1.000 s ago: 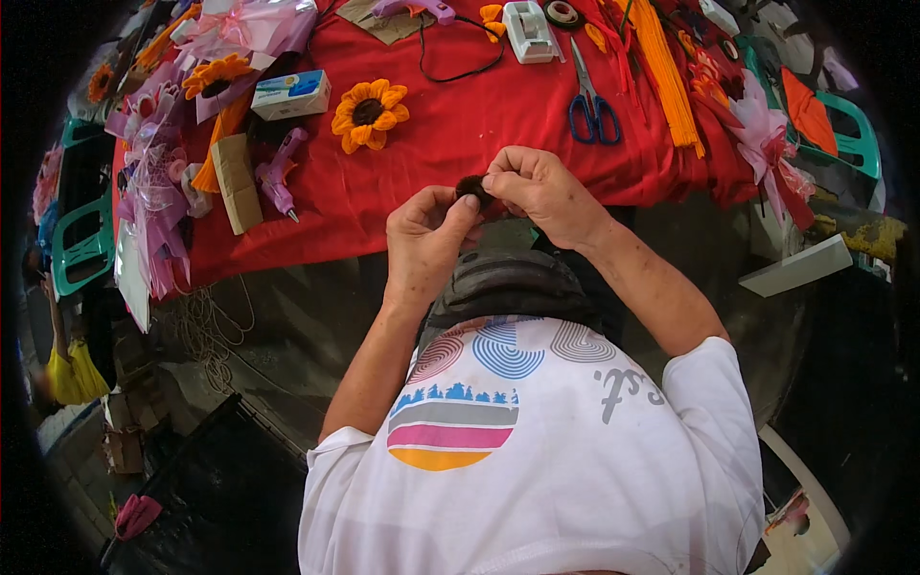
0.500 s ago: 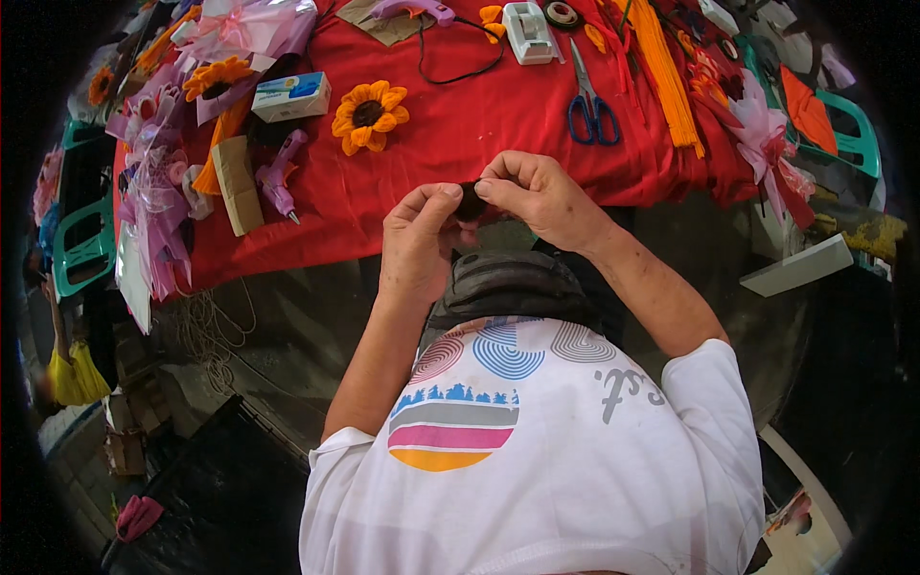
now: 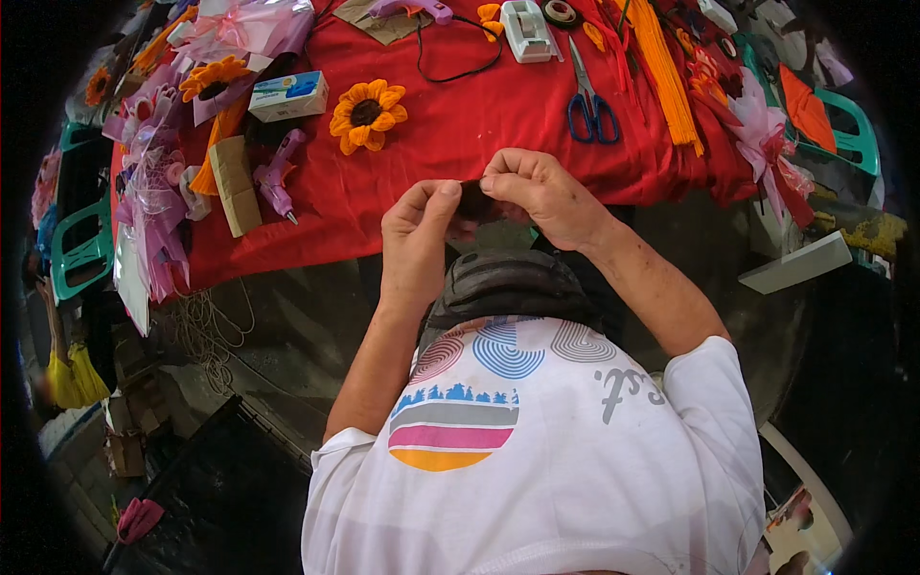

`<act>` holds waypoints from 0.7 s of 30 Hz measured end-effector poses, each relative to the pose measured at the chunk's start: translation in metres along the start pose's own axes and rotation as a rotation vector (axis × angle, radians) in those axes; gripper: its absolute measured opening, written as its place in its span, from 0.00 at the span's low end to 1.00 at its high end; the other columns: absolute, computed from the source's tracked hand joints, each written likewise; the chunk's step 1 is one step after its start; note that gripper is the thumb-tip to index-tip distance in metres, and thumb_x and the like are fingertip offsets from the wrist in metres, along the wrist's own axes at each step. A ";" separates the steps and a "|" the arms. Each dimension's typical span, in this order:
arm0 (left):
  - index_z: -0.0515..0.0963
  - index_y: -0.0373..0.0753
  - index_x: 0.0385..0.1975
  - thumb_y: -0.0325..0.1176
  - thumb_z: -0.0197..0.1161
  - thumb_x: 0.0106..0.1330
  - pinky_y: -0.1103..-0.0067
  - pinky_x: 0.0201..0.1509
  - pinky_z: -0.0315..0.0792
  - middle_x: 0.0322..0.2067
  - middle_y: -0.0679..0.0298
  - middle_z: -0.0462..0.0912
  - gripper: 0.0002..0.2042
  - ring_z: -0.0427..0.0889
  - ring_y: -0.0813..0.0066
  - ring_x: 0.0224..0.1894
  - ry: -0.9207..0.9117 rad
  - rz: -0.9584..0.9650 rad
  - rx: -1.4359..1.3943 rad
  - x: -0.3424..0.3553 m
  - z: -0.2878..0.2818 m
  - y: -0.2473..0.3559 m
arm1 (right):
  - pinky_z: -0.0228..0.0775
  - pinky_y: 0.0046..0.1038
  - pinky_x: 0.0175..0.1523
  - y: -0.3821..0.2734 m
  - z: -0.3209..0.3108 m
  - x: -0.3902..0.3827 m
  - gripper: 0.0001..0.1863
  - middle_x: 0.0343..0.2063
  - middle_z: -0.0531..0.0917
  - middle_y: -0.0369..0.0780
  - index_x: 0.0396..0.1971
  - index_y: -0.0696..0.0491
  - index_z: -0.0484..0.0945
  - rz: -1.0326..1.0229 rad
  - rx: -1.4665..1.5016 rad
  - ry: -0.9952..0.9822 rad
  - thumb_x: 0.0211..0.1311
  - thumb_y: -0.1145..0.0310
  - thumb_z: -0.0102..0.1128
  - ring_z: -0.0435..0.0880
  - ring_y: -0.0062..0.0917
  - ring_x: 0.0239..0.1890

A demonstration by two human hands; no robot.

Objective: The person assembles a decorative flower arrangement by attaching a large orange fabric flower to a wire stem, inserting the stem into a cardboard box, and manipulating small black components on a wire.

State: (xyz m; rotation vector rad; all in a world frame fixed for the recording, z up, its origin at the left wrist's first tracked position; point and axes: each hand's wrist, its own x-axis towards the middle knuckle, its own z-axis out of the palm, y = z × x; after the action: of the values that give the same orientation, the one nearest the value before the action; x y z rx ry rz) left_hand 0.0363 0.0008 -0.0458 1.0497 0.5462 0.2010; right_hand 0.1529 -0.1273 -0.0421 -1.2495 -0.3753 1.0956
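Observation:
Above the near edge of the red-covered table [image 3: 402, 192], my left hand [image 3: 418, 230] and my right hand [image 3: 548, 199] meet over a small dark brown piece [image 3: 472, 201]. Thumb and forefinger of each hand pinch it from either side. Its colour is like the centre of the orange flower [image 3: 367, 115] lying further off to the left; its exact kind I cannot make out, since the fingers cover part of it.
Blue-handled scissors [image 3: 592, 115], a white tape dispenser [image 3: 527, 34] and orange stems [image 3: 666, 81] lie beyond the right hand. At left are a purple glue gun [image 3: 278, 177], a small box [image 3: 289, 96] and wrapped bouquets [image 3: 153, 192]. Another glue gun [image 3: 412, 10] lies at the back.
My hands have spread very slightly apart, and a little more of the dark brown piece shows between them. Both pinches stay on it.

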 end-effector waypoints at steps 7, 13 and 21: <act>0.76 0.33 0.37 0.29 0.60 0.64 0.82 0.31 0.74 0.29 0.63 0.81 0.07 0.80 0.78 0.28 -0.068 -0.061 0.010 -0.007 -0.006 -0.006 | 0.57 0.15 0.27 0.001 0.000 0.000 0.07 0.22 0.72 0.28 0.29 0.55 0.75 -0.044 0.005 0.032 0.62 0.68 0.55 0.66 0.09 0.23; 0.77 0.32 0.36 0.28 0.61 0.64 0.85 0.32 0.74 0.27 0.65 0.81 0.07 0.79 0.82 0.27 -0.028 0.064 0.250 -0.010 0.001 -0.001 | 0.56 0.15 0.25 0.002 -0.002 0.000 0.06 0.19 0.71 0.28 0.28 0.54 0.75 0.010 0.056 0.042 0.61 0.68 0.55 0.65 0.09 0.21; 0.77 0.31 0.36 0.29 0.61 0.64 0.85 0.33 0.74 0.26 0.68 0.80 0.07 0.78 0.84 0.27 -0.049 0.184 0.467 -0.009 -0.002 -0.011 | 0.55 0.14 0.27 0.007 -0.002 -0.004 0.05 0.19 0.70 0.26 0.26 0.50 0.73 0.084 0.140 0.032 0.61 0.68 0.53 0.63 0.08 0.21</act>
State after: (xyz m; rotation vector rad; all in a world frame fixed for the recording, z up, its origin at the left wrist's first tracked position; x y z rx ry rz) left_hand 0.0265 -0.0070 -0.0524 1.5583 0.4611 0.2137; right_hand 0.1498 -0.1323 -0.0480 -1.1658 -0.2200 1.1521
